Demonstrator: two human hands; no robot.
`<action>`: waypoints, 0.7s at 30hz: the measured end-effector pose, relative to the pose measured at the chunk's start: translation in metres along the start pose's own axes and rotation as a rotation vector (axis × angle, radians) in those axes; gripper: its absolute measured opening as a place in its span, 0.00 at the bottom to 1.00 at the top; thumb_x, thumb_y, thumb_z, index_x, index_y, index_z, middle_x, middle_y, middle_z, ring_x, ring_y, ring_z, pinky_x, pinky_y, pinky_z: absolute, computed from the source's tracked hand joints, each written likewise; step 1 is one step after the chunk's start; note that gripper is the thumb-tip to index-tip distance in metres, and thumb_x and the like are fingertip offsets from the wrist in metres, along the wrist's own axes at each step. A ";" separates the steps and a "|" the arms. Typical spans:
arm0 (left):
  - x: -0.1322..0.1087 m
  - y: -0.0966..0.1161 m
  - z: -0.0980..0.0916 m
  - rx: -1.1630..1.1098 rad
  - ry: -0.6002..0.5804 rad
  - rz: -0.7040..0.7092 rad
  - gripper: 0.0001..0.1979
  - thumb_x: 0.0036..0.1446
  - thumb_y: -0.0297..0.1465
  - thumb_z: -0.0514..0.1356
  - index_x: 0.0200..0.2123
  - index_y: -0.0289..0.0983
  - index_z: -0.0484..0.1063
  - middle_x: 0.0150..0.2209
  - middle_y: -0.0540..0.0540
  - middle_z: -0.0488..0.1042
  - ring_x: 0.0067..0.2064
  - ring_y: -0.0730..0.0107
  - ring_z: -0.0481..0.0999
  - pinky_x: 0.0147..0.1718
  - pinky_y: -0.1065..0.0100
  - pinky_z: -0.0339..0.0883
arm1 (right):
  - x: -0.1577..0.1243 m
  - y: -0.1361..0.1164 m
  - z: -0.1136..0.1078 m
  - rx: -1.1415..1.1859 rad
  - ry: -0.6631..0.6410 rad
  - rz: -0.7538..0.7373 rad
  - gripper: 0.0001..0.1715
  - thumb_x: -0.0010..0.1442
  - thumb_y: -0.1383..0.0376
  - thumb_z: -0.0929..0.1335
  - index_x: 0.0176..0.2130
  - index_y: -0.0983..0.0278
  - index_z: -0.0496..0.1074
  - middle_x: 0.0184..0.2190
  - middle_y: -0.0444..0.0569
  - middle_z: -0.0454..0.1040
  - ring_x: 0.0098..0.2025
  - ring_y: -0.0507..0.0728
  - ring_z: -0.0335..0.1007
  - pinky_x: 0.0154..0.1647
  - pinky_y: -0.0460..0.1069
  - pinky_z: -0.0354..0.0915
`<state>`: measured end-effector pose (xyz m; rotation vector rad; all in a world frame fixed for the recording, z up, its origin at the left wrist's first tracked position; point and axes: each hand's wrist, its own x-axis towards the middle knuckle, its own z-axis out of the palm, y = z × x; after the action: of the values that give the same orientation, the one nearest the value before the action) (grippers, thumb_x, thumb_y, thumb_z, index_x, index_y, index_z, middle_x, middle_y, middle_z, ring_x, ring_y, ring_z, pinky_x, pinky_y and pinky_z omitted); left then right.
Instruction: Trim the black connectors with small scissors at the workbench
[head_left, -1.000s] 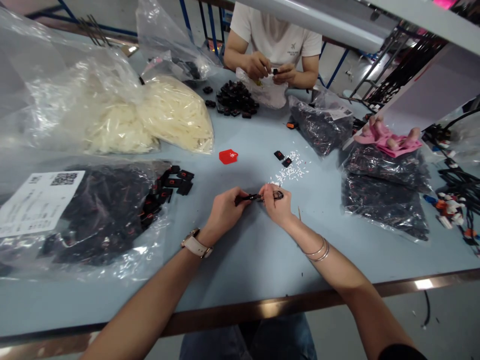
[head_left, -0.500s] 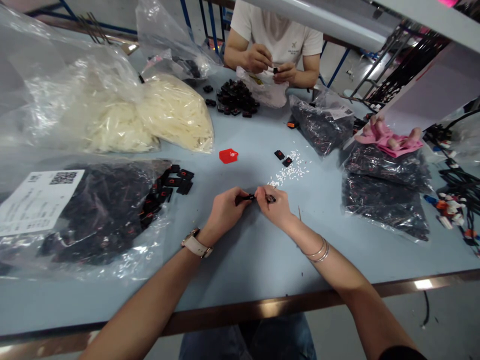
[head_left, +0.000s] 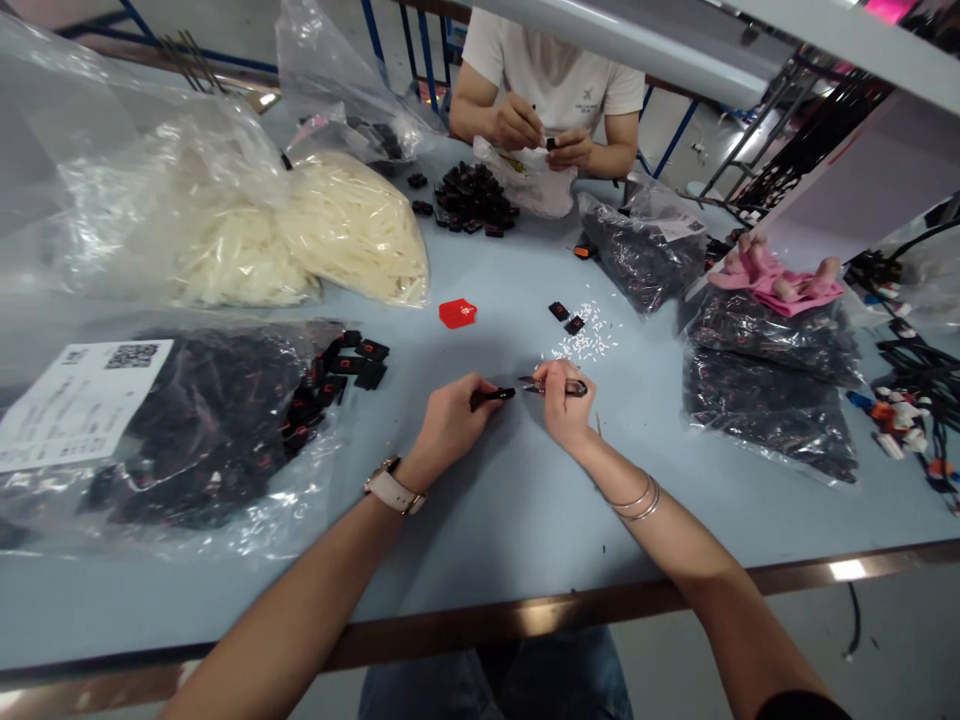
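My left hand (head_left: 455,412) is closed on a small black plastic connector (head_left: 495,396), whose end sticks out to the right from the fingertips. In my right hand (head_left: 568,400) is a pair of dark thread snips (head_left: 576,388), the pointed tip facing left toward the connector. A short gap lies between tip and connector. Small white pieces (head_left: 589,340) are scattered on the table just beyond my right hand. Two black connectors (head_left: 559,311) lie at the edge of those pieces. A red tray-like piece (head_left: 457,313) with a few white bits rests farther left.
To the left lies a large clear bag of black connectors (head_left: 210,420), some spilling out. Behind it are bags of cream-coloured parts (head_left: 352,225). More bags of dark parts (head_left: 772,400) and a pink glove (head_left: 780,280) are at right. Across the table a person (head_left: 551,90) handles a black piece.
My right hand has drawn away to the right from the left hand, so the snips' tip and the connector's end now show. My left hand stays in place.
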<state>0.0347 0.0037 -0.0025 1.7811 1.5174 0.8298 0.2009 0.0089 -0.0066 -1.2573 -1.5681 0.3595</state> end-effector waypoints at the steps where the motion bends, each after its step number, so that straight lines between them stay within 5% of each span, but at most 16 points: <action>1: 0.000 0.000 0.000 -0.008 0.007 -0.007 0.04 0.51 0.33 0.59 0.30 0.39 0.70 0.27 0.49 0.76 0.29 0.66 0.73 0.30 0.66 0.64 | 0.002 0.000 0.000 -0.010 0.007 -0.027 0.24 0.68 0.58 0.55 0.27 0.62 0.68 0.27 0.49 0.72 0.31 0.53 0.71 0.36 0.49 0.67; 5: 0.000 0.001 0.001 -0.077 0.080 -0.038 0.06 0.53 0.34 0.57 0.32 0.39 0.66 0.27 0.50 0.74 0.27 0.70 0.70 0.29 0.68 0.63 | 0.009 0.001 0.000 -0.069 -0.142 -0.119 0.17 0.67 0.63 0.57 0.37 0.62 0.72 0.37 0.53 0.75 0.40 0.55 0.72 0.42 0.50 0.68; 9: 0.000 0.000 0.002 -0.202 0.122 0.010 0.07 0.55 0.36 0.55 0.35 0.39 0.64 0.34 0.48 0.75 0.30 0.70 0.72 0.28 0.69 0.64 | 0.012 0.000 -0.002 -0.142 -0.433 -0.092 0.14 0.63 0.65 0.64 0.47 0.60 0.73 0.42 0.51 0.76 0.37 0.54 0.72 0.39 0.48 0.67; 11: 0.001 -0.001 0.003 -0.262 0.136 0.015 0.09 0.55 0.36 0.56 0.38 0.39 0.63 0.36 0.46 0.76 0.33 0.69 0.74 0.30 0.69 0.65 | 0.014 0.000 -0.003 -0.149 -0.477 -0.090 0.12 0.61 0.65 0.66 0.44 0.59 0.75 0.40 0.50 0.77 0.37 0.54 0.72 0.39 0.48 0.66; 16: 0.003 -0.005 0.006 -0.162 0.103 -0.049 0.07 0.55 0.33 0.56 0.37 0.38 0.66 0.34 0.45 0.76 0.32 0.66 0.74 0.35 0.64 0.69 | 0.036 -0.003 0.002 -0.176 -0.288 0.021 0.10 0.60 0.62 0.67 0.40 0.61 0.76 0.30 0.46 0.76 0.30 0.53 0.69 0.33 0.48 0.63; 21: -0.002 -0.006 0.013 0.125 -0.029 0.164 0.04 0.51 0.26 0.56 0.32 0.36 0.70 0.37 0.38 0.76 0.43 0.52 0.74 0.45 0.55 0.68 | 0.056 -0.033 0.048 -0.216 -0.613 -0.042 0.09 0.57 0.65 0.70 0.25 0.62 0.73 0.19 0.42 0.71 0.22 0.51 0.62 0.24 0.46 0.54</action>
<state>0.0411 0.0012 -0.0150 2.0214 1.4470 0.7986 0.1484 0.0597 0.0274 -1.3490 -2.1956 0.6012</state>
